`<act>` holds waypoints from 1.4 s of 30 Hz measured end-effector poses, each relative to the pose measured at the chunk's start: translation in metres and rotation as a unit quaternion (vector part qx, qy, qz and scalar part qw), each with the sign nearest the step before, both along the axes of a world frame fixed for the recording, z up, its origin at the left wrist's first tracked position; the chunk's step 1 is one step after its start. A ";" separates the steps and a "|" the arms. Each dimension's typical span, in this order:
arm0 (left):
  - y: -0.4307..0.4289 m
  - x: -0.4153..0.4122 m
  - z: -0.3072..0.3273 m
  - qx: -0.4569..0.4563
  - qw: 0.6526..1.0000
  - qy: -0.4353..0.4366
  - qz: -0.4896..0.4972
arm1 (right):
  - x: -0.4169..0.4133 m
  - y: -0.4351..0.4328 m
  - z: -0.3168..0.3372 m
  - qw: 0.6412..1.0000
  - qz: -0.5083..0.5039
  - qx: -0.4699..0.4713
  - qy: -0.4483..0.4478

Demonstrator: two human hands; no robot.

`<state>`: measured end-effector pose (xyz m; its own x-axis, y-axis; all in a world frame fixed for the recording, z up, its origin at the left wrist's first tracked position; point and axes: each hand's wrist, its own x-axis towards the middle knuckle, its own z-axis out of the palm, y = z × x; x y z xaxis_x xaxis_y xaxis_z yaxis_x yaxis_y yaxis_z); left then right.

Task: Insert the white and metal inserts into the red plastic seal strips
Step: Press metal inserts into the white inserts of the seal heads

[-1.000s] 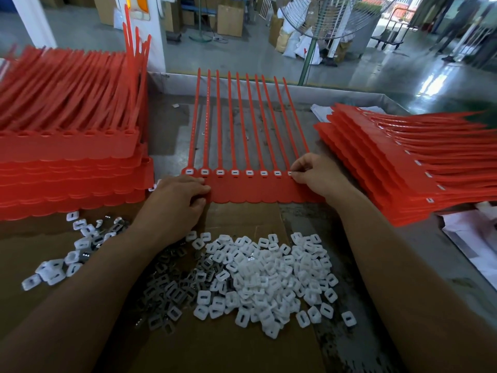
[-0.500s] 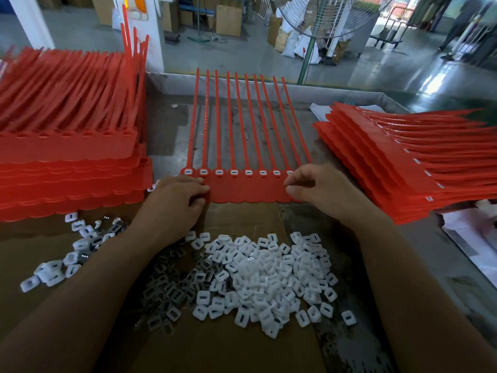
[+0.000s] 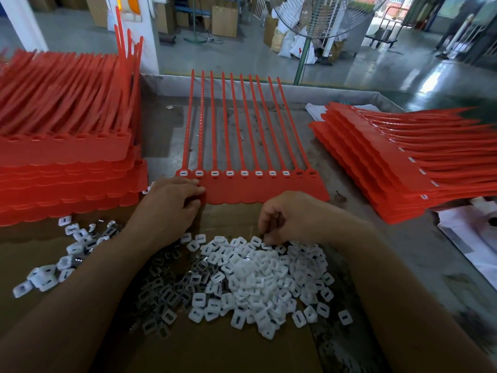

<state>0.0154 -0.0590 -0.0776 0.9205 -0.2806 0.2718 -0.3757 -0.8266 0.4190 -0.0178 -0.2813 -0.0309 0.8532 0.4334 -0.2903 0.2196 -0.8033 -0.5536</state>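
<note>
So the table [image 3: 166, 135] was basically buried in red. The left stack [image 3: 64, 157] of strips sat at 9 o'clock and the right stack [image 3: 390, 162] was fanned out at 3 o'clock. A piece of cardboard [image 3: 228, 351] covered the near side at 6 o'clock. One sheet [image 3: 263, 188] of ten strips lay flat dead center, tails pointing to 12 o'clock. Eight of its sockets had white in them, and the two at the 3 o'clock end were bare.

On the cardboard was a heap of white inserts [image 3: 258, 278], with the metal inserts [image 3: 166, 292] just beside it toward 9 o'clock, the two mixing where they met.

The left hand [image 3: 169, 203] was gripping the sheet's near corner on the 9 o'clock side. The right hand [image 3: 290, 216] was curled over the 12 o'clock edge of the white heap with its fingertips down in the pieces. Honestly couldn't tell if it had one pinched.
</note>
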 end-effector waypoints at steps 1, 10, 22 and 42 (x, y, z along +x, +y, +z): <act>0.000 0.000 0.000 -0.004 1.000 -0.002 0.001 | 0.000 0.000 -0.001 1.000 0.001 -0.002 -0.004; 0.000 0.002 0.000 0.002 1.000 -0.002 -0.003 | 0.001 -0.004 0.003 1.000 -0.009 0.024 -0.007; -0.001 0.003 0.002 0.003 1.000 -0.003 -0.001 | 0.012 -0.022 -0.001 0.959 -0.198 0.151 -0.136; -0.003 0.000 0.001 -0.005 1.000 -0.011 0.015 | 0.054 -0.050 -0.025 0.894 -0.353 0.161 -0.224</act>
